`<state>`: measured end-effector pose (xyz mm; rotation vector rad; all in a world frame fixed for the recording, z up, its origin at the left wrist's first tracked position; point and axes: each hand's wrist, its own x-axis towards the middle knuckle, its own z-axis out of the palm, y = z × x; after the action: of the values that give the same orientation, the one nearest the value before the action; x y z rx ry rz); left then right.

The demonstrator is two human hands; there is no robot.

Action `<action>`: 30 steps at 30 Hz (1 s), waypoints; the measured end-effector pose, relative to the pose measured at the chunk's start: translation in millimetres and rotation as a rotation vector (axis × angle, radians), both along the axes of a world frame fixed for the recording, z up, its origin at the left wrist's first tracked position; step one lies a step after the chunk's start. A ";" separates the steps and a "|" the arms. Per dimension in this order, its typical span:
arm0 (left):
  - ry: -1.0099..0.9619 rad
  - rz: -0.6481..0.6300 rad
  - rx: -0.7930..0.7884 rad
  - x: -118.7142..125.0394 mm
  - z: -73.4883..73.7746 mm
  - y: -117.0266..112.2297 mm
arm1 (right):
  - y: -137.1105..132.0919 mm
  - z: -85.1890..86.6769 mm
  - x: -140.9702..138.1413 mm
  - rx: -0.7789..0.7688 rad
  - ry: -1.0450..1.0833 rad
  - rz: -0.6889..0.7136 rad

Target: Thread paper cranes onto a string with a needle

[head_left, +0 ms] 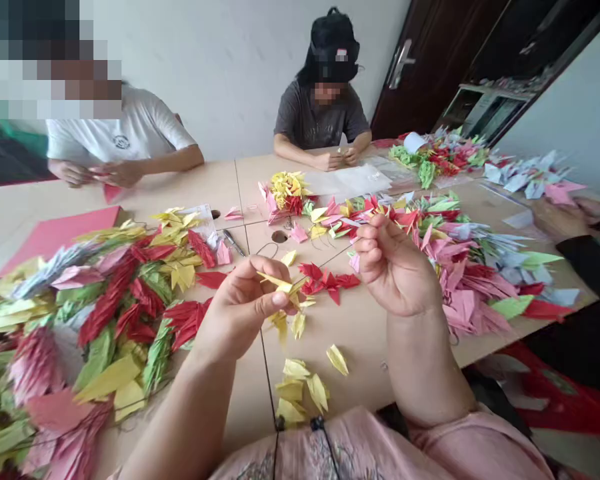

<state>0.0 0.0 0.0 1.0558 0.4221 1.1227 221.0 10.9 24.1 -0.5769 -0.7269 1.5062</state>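
Between the thumb and fingers of my left hand is a yellow folded paper crane, its thin points sticking out. My right hand is raised to the right, thumb and fingertips pinched together; whatever they hold is too fine to make out. Below my hands, several loose yellow folded papers lie on the table near my body. A string of red paper cranes rests just beyond, between my two hands. Left of my left wrist spreads a large heap of coloured paper cranes, many packed together in strings.
More pink, red and green cranes cover the table on the right. A pen and a red sheet lie further back left. Two people sit across; another person's arm reaches in from the right.
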 end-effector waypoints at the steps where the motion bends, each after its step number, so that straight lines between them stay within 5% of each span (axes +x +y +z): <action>1: 0.019 -0.006 -0.009 0.4 -1.7 0.8 | -3.0 -6.0 9.3 -0.008 -0.023 -0.027; 10: 0.603 -0.080 0.233 23.1 -34.0 6.4 | -34.8 -52.0 88.5 -0.069 -0.127 -0.219; 17: 0.856 -0.092 0.464 39.2 -67.7 4.6 | -52.8 -60.9 125.4 -0.071 -0.127 -0.355; 22: 1.002 -0.052 0.623 43.5 -78.3 -15.3 | -56.1 -60.3 121.0 -0.058 -0.155 -0.381; 27: 1.089 -0.405 0.816 61.5 -84.3 -44.4 | -54.1 -62.8 97.8 -0.073 -0.205 -0.358; 30: 1.181 -0.483 0.843 69.2 -90.9 -48.9 | -53.5 -60.6 88.2 -0.074 -0.215 -0.355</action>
<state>69.2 -48.9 -90.9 2.4003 0.5592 0.0776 309.3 -42.6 -36.5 -0.8849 -0.6921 1.1555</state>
